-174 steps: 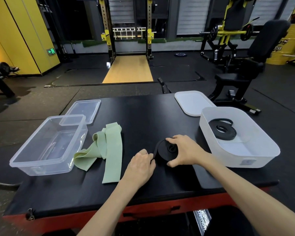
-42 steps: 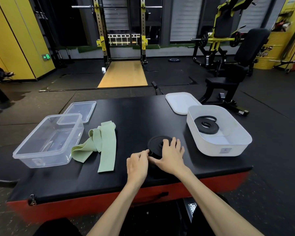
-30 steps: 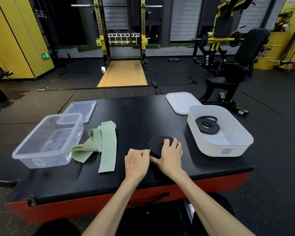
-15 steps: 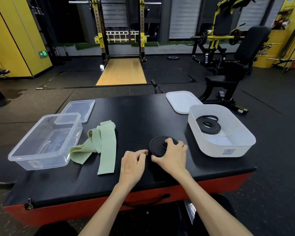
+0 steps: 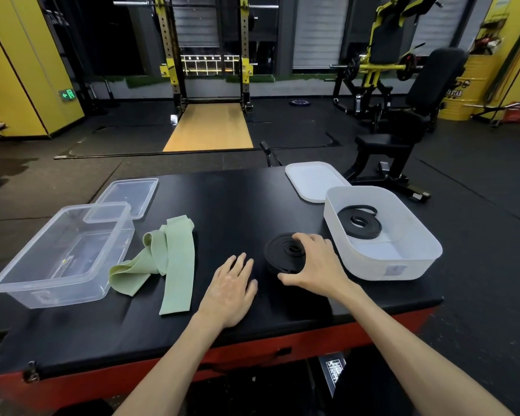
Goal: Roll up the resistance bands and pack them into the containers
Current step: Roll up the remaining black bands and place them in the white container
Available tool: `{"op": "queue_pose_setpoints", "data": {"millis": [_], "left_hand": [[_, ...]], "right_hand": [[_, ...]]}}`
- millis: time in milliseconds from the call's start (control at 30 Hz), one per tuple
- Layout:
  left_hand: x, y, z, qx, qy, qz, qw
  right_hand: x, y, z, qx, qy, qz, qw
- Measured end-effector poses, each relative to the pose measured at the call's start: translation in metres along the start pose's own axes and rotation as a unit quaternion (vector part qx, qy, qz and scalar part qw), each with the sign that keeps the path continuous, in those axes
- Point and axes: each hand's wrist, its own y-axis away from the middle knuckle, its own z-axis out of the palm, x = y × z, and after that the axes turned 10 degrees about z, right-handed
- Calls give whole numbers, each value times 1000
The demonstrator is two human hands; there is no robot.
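Black rolled rubber resistance band (image 5: pixel 282 250): lies as a flat coil on the black padded table top (image 5: pixel 237 202), just left of the white container and outside it.
Right hand (image 5: pixel 315 265): grips the coil, with fingers curled over its top and right side and the thumb at its near edge, as it did half a second ago.
Left hand (image 5: pixel 228 288): its fingertips were at the coil's left edge. It has now drawn off to the left, palm down and fingers straight, holding nothing, with bare pad between it and the coil.
White rounded plastic container (image 5: pixel 430 244): holds a second black coiled band (image 5: pixel 359 225) and has not moved.
White flat lid (image 5: pixel 309 181): on the table just behind that container.
Pale green flat band (image 5: pixel 176 265): unrolled and loosely folded, between the left hand and the clear rectangular plastic container (image 5: pixel 21 292), unchanged.
Clear lid (image 5: pixel 129 195): just behind the clear container.
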Motion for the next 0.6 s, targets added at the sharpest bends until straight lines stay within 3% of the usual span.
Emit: {"op": "queue_pose_setpoints", "data": {"millis": [300,400,600], "left_hand": [[-7,-14,-7,88,13,6,996],[-6,-15,-4,90,20,-5,996],[-6,-16,-3,103,31,-8,994]], "right_hand": [[6,-31,-101,60,-1,-105,993],[38,-36,-136,56,31,-79,995],[104,-37,-147,-43,43,-18,998]]}}
